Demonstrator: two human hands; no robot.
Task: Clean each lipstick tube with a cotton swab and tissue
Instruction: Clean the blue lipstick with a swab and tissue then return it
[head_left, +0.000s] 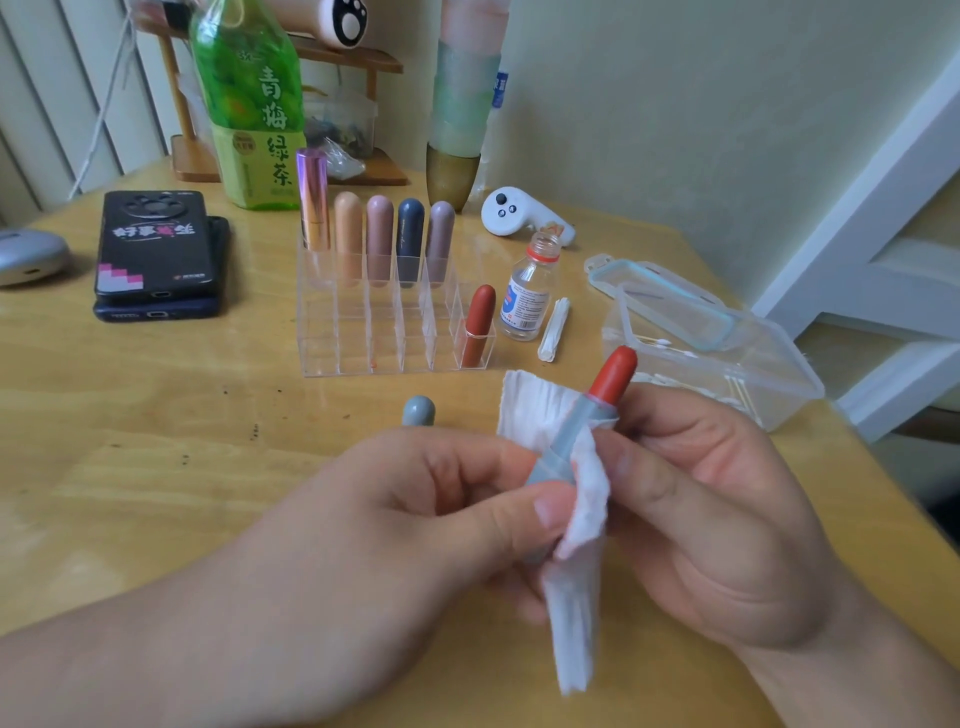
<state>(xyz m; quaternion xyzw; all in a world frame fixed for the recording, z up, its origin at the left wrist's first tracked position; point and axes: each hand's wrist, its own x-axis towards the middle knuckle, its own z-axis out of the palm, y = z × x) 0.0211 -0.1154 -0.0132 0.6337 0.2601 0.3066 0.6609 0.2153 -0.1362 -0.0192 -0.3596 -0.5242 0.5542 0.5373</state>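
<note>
While the left hand (415, 499) pinches the lower end of the grey lipstick tube (558, 452) between thumb and curled fingers, the right hand (717, 509) holds a white tissue (574, 623) against the tube's side, its fingers curled round the paper. Both hands hover over the near part of the wooden surface (156, 467), and the tube tilts up to the right with its red bullet (615, 374) extended and bare. Part of the tissue fans out behind the tube, and the rest hangs down below the hands. Just behind the left hand a grey cap (418, 411) stands on the surface, its base hidden by the fingers. Farther back sits a clear organizer (363, 338) with five capped lipsticks (380, 234) upright in its back row and one red lipstick (479, 325) in the front right compartment. Just beside it on the right stands a small bottle (530, 291) with its mouth uncovered, and a few cotton swabs (553, 330) lie next to it. A clear plastic box (779, 384) with more swabs inside stands at the right edge, its lid (660, 296) resting against the far side. Two stacked phones (156, 249) and a green tea bottle (249, 104) are at the back left.
</note>
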